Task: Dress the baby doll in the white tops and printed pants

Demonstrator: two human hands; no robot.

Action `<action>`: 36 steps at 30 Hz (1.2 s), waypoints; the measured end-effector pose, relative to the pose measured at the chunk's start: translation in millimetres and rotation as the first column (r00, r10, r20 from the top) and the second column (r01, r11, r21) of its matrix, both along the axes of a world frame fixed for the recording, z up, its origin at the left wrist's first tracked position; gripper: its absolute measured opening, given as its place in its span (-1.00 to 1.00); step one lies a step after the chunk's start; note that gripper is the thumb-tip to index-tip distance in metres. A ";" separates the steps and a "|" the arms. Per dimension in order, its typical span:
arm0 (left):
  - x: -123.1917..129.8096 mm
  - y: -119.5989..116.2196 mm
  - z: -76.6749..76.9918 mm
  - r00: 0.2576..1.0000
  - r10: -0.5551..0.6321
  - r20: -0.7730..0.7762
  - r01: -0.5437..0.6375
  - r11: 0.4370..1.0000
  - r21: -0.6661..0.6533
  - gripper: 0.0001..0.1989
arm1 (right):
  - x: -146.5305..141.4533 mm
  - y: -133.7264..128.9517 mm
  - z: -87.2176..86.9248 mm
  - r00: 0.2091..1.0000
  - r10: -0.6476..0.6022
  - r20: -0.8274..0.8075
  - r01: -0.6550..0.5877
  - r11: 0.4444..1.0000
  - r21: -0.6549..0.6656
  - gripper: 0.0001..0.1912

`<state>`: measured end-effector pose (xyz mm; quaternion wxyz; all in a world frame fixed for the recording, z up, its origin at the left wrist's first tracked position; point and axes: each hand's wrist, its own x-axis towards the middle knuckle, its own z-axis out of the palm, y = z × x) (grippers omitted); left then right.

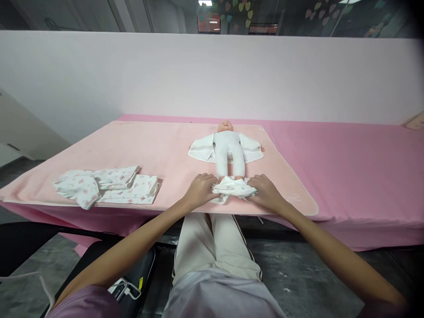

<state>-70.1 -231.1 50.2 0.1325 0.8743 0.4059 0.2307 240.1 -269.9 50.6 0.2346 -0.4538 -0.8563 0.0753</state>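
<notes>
Head view: white garment bunched at foot end of doll, seemingly not yet pulled up; left hand, right hand each with grip closed on 1 end; white top open, apparently sleeved on; patterned clothes aside on mat

- The tabletop wears a pink cover, bare to the right of the doll and draping over the near edge.
- On that cover lies 1 peach mat, spreading mostly left of the doll.
- The doll lies face up on the mat, a white garment fanned out at its sides.
- Left of the doll, patterned clothes lie folded near the mat's front edge.
</notes>
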 end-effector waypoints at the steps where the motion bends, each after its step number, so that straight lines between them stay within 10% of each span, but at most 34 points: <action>1: -0.8 -6.5 3.1 1.000 -0.008 0.028 0.008 1.000 -0.003 -0.69 | -0.9 -8.6 1.2 1.000 -0.014 -0.009 0.014 1.000 0.012 -0.67; 9: -0.5 -73.6 79.9 0.942 -0.075 0.326 0.207 0.897 -0.392 -0.72 | 3.1 -74.7 76.6 0.989 0.095 -0.115 -0.113 0.981 -0.160 -0.62; 18: 5.7 -10.0 232.3 0.970 -0.151 0.191 0.136 0.987 0.089 -0.47 | 43.8 -7.7 233.8 0.995 -0.032 0.093 0.016 0.987 0.162 -0.37; 23: 1.1 7.6 294.8 0.973 -0.197 0.122 0.178 0.973 0.145 -0.60 | 62.3 15.1 283.7 0.968 -0.219 0.123 0.180 0.948 0.263 -0.27; 28: 3.0 4.7 316.9 0.988 -0.152 -0.001 0.145 0.938 0.313 -0.65 | 38.0 -2.2 291.2 0.958 -0.284 0.044 0.214 0.807 0.551 -0.25; 36: 9.0 13.4 313.9 0.987 -0.095 -0.132 0.132 0.943 0.307 -0.65 | 24.2 0.1 288.3 0.958 -0.243 0.154 0.139 0.861 0.489 -0.40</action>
